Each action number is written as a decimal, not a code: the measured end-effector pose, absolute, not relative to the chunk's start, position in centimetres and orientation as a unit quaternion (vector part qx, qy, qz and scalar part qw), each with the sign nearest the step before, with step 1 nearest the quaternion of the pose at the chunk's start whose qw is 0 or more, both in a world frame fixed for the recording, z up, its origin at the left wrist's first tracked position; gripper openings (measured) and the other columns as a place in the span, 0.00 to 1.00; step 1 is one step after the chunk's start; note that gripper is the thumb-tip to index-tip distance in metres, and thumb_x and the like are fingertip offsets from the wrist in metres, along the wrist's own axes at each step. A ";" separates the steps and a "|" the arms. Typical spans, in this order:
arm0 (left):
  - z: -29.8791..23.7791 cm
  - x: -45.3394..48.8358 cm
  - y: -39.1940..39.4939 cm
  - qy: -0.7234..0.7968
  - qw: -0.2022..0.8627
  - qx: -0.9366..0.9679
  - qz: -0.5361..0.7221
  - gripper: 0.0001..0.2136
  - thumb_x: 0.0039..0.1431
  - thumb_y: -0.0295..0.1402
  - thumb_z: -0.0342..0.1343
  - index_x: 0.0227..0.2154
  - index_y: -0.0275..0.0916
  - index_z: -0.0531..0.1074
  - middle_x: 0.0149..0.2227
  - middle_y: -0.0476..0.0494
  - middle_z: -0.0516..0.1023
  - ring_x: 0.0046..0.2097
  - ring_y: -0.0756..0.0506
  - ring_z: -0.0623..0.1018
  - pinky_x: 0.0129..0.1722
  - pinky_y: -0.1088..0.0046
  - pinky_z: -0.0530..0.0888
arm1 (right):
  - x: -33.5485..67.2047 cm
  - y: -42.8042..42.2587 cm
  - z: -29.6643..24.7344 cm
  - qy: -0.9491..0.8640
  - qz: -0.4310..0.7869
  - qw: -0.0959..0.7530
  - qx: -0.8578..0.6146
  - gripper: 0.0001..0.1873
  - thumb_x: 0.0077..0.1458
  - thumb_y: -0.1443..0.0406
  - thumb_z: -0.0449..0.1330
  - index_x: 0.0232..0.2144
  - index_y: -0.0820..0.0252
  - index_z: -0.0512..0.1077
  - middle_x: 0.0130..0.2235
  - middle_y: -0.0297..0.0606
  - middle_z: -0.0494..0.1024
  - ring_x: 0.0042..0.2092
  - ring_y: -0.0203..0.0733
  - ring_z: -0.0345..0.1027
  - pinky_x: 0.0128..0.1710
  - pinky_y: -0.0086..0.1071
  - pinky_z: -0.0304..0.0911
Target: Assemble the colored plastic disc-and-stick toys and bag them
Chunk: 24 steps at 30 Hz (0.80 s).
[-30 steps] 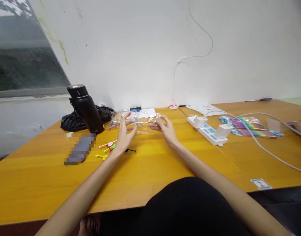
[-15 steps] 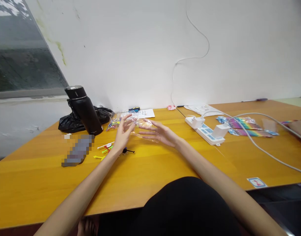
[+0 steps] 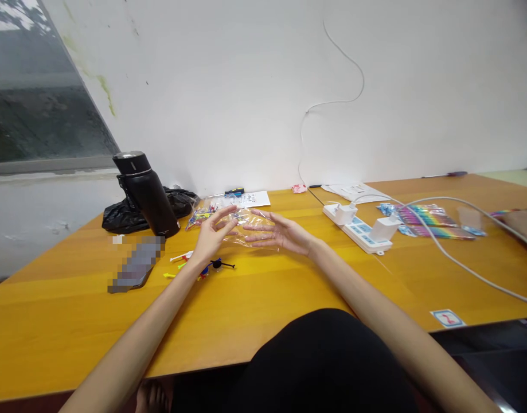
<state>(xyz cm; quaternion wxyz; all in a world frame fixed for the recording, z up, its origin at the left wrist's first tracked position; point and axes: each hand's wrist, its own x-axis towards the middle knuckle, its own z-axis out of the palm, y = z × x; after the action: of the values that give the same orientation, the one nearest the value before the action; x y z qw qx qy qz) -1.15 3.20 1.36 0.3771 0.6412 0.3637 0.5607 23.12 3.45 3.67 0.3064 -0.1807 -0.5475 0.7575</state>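
A crinkled clear plastic bag (image 3: 241, 221) is stretched between my two hands above the table. My left hand (image 3: 212, 235) has its thumb and fingers bent around the bag's left side. On the other side, my right hand (image 3: 289, 234) reaches in with fingers extended and spread, overlapping the film; whether they are inside or behind it I cannot tell. Below my left wrist lie several small colourful plastic pieces, among them a black one (image 3: 217, 264), a yellow one (image 3: 169, 276) and a white one (image 3: 181, 256), partly hidden by my forearm.
Behind my left hand lies a clear bag of colourful pieces (image 3: 198, 218). A black bottle (image 3: 147, 195) stands at left by a black plastic bag (image 3: 121, 217) and a blurred-out flat object (image 3: 138, 264). At right are a power strip (image 3: 362, 235), a white cable (image 3: 456, 258) and rainbow-coloured packets (image 3: 430, 221).
My left hand has shifted slightly left and down, uncovering more of the small pieces. The clear bag is spread a little wider between my hands.
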 end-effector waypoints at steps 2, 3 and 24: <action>1.3 -1.3 3.3 0.364 0.381 0.640 0.559 0.23 0.60 0.44 0.61 0.56 0.43 0.73 0.62 0.38 0.71 0.52 0.39 0.80 0.41 0.64 0.84 | 23.2 3.6 3.5 -0.545 0.757 0.309 -0.188 0.29 0.71 0.53 0.44 0.70 0.50 0.53 0.63 0.46 0.72 0.54 0.49 0.77 0.65 0.55 0.57; 1.3 -1.3 3.4 0.366 0.384 0.638 0.559 0.23 0.61 0.45 0.60 0.56 0.43 0.73 0.62 0.37 0.72 0.51 0.39 0.80 0.40 0.64 0.84 | 23.2 3.7 3.5 -0.544 0.757 0.310 -0.190 0.28 0.71 0.53 0.43 0.69 0.50 0.53 0.62 0.46 0.72 0.54 0.49 0.77 0.65 0.55 0.57; 1.2 -1.3 3.5 0.391 0.348 0.656 0.544 0.20 0.61 0.45 0.59 0.53 0.43 0.76 0.58 0.40 0.77 0.47 0.42 0.79 0.40 0.67 0.78 | 23.8 4.3 3.1 -0.541 0.747 0.316 -0.223 0.28 0.71 0.52 0.42 0.66 0.54 0.60 0.62 0.46 0.73 0.55 0.49 0.75 0.65 0.55 0.57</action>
<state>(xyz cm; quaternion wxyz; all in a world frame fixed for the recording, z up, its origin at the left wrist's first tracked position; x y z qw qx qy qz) -1.34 3.49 1.22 0.3483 0.6558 0.3907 0.5441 23.78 4.30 3.10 0.3159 -0.2231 -0.5412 0.7467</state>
